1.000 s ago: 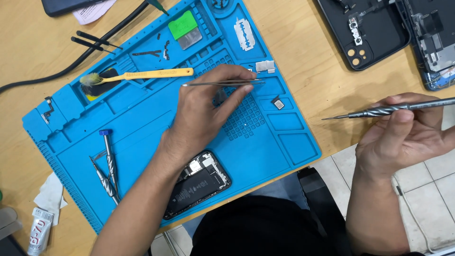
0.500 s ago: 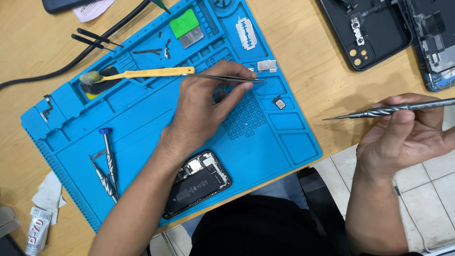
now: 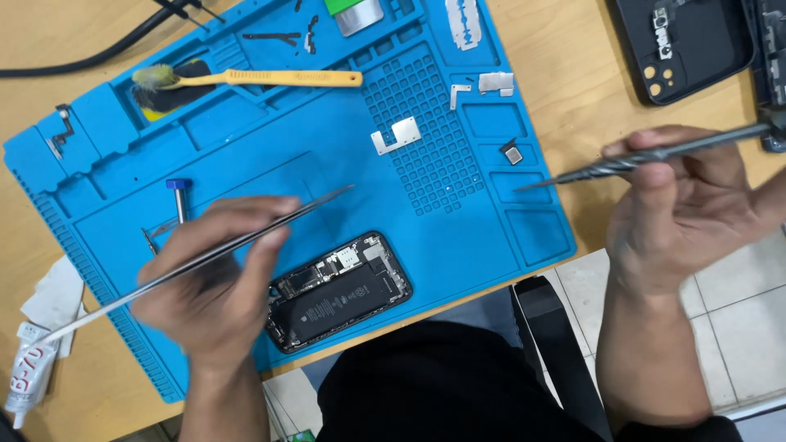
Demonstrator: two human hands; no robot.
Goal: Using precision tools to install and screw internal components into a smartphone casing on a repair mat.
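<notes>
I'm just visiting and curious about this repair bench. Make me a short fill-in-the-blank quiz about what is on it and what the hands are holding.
1. The left hand holds long metal ____.
2. The opened black phone with its insides exposed lies on a ____ silicone work mat.
3. The brush with the yellow plastic handle lies near the mat's ____ edge.
4. The right hand holds a thin grey metal screwdriver whose tip points toward the ____ hand.

Missing words: tweezers; blue; far; left

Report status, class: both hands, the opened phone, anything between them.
Left hand grips tweezers. Right hand grips screwdriver. Opened phone on blue mat, untouched. Nothing in between.
</notes>
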